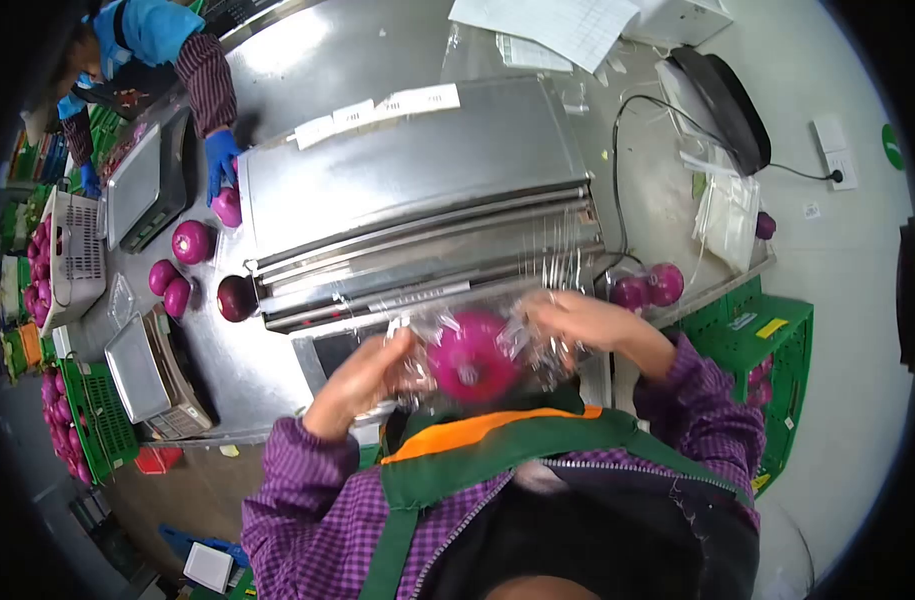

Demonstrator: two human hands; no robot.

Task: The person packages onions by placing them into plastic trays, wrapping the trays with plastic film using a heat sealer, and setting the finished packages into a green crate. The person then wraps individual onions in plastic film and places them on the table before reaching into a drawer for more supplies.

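A purple onion (474, 350) hangs in clear plastic film (537, 378) in front of my apron. My left hand (369, 372) grips the film on one side of the onion, fingers closed. On the other side, my right hand (595, 325) pinches the film, slightly blurred by motion. Just beyond my hands stands a metal film-wrapping machine (417, 170), and thin film stretches from its near edge toward the onion. How the film lies under the onion is hidden.
Loose onions (190, 242) and two scales (155, 185) are at the left. A co-worker's blue-gloved hand (220, 160) touches an onion there. Two wrapped-looking onions (664, 284) sit at the right, near a power cord (617, 180) and a green crate (792, 345).
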